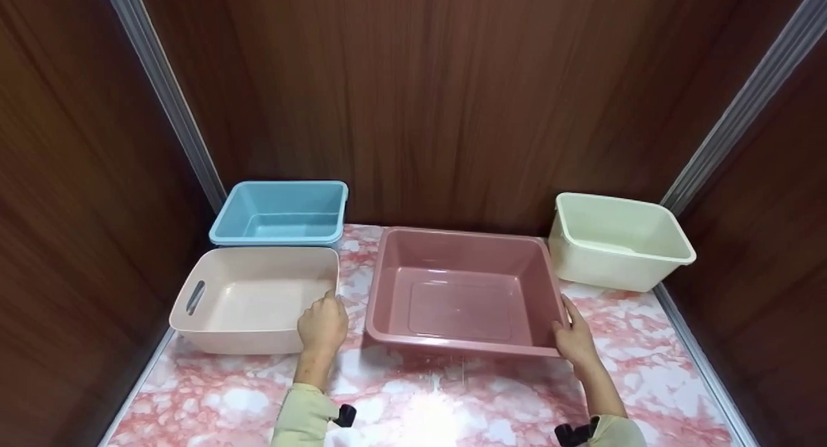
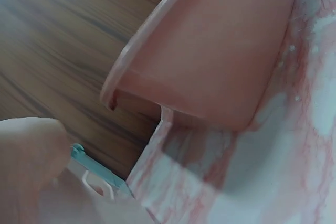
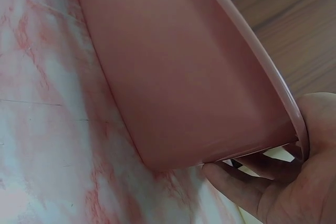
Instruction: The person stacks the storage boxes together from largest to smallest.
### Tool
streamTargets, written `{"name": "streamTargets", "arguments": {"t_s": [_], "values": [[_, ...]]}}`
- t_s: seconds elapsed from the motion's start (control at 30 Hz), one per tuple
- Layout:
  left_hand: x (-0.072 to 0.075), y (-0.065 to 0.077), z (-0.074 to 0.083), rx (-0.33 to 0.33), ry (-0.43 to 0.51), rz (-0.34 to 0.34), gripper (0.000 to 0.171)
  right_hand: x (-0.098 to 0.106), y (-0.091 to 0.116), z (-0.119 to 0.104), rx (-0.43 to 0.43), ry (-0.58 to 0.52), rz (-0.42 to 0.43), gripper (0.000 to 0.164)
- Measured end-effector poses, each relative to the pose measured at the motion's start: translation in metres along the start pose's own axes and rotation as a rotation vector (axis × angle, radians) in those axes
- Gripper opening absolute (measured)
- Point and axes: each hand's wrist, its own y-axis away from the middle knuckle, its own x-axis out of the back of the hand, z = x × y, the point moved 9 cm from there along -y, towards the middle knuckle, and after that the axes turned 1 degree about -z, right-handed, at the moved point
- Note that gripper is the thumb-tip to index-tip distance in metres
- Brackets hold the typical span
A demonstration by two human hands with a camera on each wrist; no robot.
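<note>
A dusty-rose plastic basin (image 1: 459,308) sits in the middle of the table. My right hand (image 1: 576,338) grips its right rim near the front corner; in the right wrist view the fingers (image 3: 236,187) reach under that rim. To the left stands a pale pink bin (image 1: 258,340) with an oval handle slot in its left wall. My left hand (image 1: 323,324) holds this bin's right side, knuckles up, the fingertips mostly hidden. In the left wrist view that hand (image 2: 31,166) is partly seen at the lower left, apart from the rose basin (image 2: 210,61).
A light blue bin (image 1: 278,237) stands behind the pale pink one. At the back right is a cream-green bin (image 1: 601,266). Brown wood-look panels (image 1: 446,111) enclose the back and sides of the pink-marbled table (image 1: 232,402).
</note>
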Motion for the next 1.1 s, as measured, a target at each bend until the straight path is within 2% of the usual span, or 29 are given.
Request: {"name": "streamTargets", "arguments": {"t_s": [0.13, 0.3, 0.7, 0.83, 1.1], "values": [[0.002, 0.000, 0.000, -0.022, -0.029, 0.023, 0.030, 0.000, 0.000, 0.001, -0.003, -0.009, -0.001, 0.065], [0.005, 0.001, 0.007, -0.063, -0.013, 0.023, 0.025, 0.002, -0.001, -0.001, -0.006, -0.025, -0.010, 0.064], [0.001, 0.016, 0.019, -0.109, 0.017, 0.007, 0.019, 0.002, 0.002, 0.002, -0.001, -0.019, -0.030, 0.064], [0.001, 0.016, 0.026, -0.124, 0.032, 0.015, 0.022, 0.002, -0.001, 0.001, 0.013, -0.026, -0.020, 0.065], [-0.003, 0.020, 0.028, -0.100, 0.056, -0.010, 0.032, -0.001, -0.001, 0.002, 0.015, -0.012, -0.007, 0.065]]}}
